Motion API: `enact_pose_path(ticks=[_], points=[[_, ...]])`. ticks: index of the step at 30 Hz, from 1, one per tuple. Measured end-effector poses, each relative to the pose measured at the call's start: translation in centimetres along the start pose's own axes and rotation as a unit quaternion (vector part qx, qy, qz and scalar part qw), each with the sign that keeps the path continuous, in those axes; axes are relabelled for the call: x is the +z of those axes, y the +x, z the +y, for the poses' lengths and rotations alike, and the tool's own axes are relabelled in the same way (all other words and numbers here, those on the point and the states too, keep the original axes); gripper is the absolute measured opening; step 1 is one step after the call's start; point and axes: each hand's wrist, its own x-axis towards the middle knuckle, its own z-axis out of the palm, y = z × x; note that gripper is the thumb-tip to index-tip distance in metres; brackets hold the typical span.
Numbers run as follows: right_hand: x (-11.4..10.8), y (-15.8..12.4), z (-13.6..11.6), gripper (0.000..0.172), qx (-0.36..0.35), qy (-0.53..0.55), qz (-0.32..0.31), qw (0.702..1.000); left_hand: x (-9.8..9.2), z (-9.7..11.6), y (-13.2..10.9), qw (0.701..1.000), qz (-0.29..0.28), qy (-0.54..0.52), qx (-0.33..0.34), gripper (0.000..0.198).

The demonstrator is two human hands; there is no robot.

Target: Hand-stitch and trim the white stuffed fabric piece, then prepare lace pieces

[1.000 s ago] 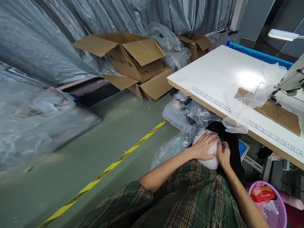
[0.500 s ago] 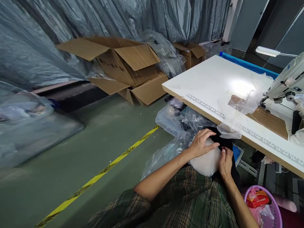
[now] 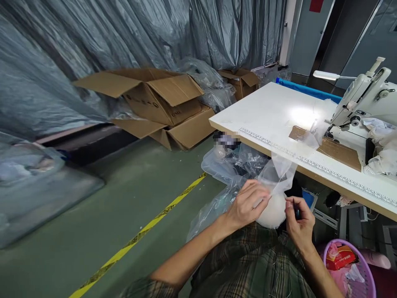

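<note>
While a sheer strip of white fabric (image 3: 281, 174) runs up and to the right from the lap toward the surface (image 3: 273, 111), a person seated at a sewing station pinches its lower end in the left hand (image 3: 248, 203), the grip clenched on the cloth just above a soft white bundle (image 3: 273, 211) resting on plaid-covered knees. The strip's long axis slants from that pinch toward the surface edge, where it drapes over a printed ruler strip (image 3: 310, 164). The right hand (image 3: 299, 221) sits just beside the bundle on its far side, fingers curled round a small dark tool whose kind cannot be made out. The left hand is the nearer to the strip; the right is touching or nearly touching the bundle. The fabric looks thin, translucent and limp. Clear plastic bags (image 3: 229, 165) crowd the floor below the surface, a sewing machine (image 3: 359, 99) stands at right, and open cardboard boxes (image 3: 155, 103) lie beyond.
</note>
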Motion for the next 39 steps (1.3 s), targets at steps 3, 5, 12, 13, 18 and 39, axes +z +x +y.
enact_pose_path(ticks=[3,5,12,13,18,39], points=[[0.8,-0.9,-1.7,0.03,0.046,0.042,-0.104,0.993,-3.1,2.2,-0.8,0.994,-0.087,0.016,0.065,0.015],[1.0,-1.2,-2.1,0.032,0.084,0.048,-0.151,0.984,-3.8,3.2,-1.3,0.988,-0.127,0.006,0.084,0.017],[-0.2,-1.0,-1.5,0.037,0.091,0.036,-0.212,0.972,-1.5,0.5,-0.4,0.973,-0.113,-0.155,-0.132,0.03],[-0.4,-0.9,-1.5,0.037,0.091,0.032,-0.219,0.971,-0.8,-0.2,0.1,0.959,-0.136,-0.178,-0.177,0.036],[-0.7,-0.8,-1.2,0.038,0.098,0.028,-0.217,0.971,2.4,-2.1,1.0,0.841,-0.254,-0.384,-0.286,0.065],[-1.3,1.5,0.3,0.075,0.145,-0.038,-0.218,0.964,-0.2,-1.0,0.9,0.739,-0.257,-0.383,-0.492,0.037]])
